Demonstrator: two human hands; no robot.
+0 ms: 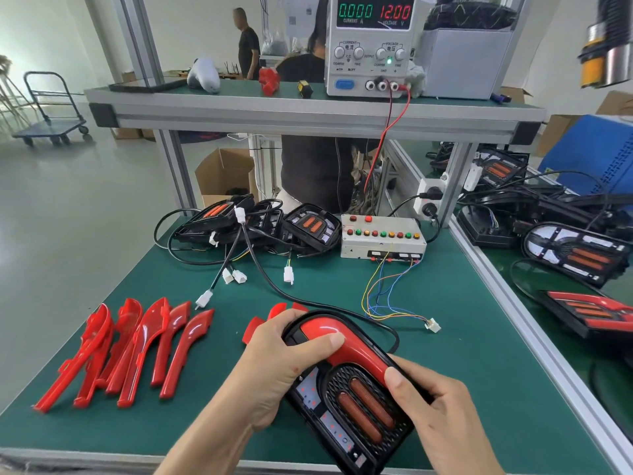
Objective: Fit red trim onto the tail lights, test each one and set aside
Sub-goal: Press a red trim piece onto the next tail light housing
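Note:
A black tail light (356,409) lies on the green mat near the front edge, with a glossy red trim piece (346,344) seated along its upper right side. My left hand (277,368) grips the light's left edge, its thumb pressing on the trim's upper end. My right hand (442,416) holds the right edge, thumb pressing the trim's lower end. Several loose red trims (130,347) lie fanned out at the left. More red pieces (270,317) show just behind my left hand. A pile of untrimmed tail lights (260,224) with cables sits at the back.
A white test box (383,238) with coloured buttons stands at the back right, its thin wires ending in a white connector (433,325). A power supply (373,46) reading 12.00 V sits on the shelf. Finished tail lights (579,255) lie on the adjoining bench to the right. A person stands behind the bench.

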